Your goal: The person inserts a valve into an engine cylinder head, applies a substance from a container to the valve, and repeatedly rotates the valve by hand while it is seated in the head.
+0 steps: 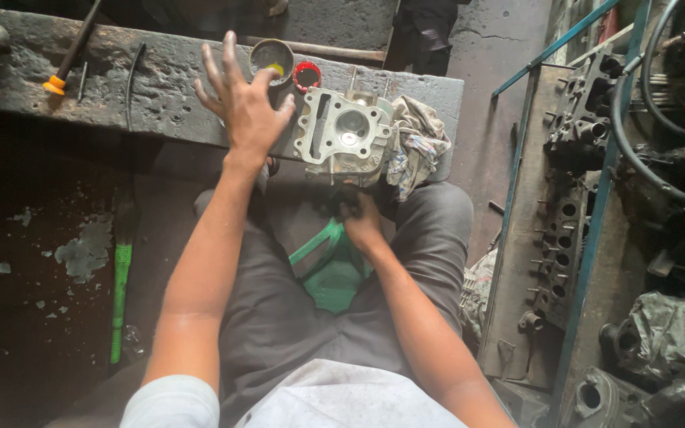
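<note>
Head view: a rough, pitted grey concrete slab (160, 87) serves as the surface, running across the upper half of the frame. On its near edge, just right of centre, sits a silver cast-aluminium cylinder head (344, 136), blocky and finned, with a round bore and a rectangular port facing up. Touching it at three o'clock is a crumpled, stained cloth rag (415, 143). At eleven o'clock from the casting stands a small round tin of yellowish paste (272, 57), with a red ring-shaped lid (306, 76) just beside it. Far off at nine o'clock lies a dark tool with an orange collar (63, 65).

The left hand (243, 103) is spread wide, fingers fanned and released, grasping nothing; it hovers over the slab between tin and casting, and contact with the surface cannot be told. The right hand (361, 222) is clenched at six o'clock beneath the cylinder head, closed around something dark at the casting's underside; what it grips cannot be told. A green plastic stool (333, 269) shows between the grey-trousered knees.
</note>
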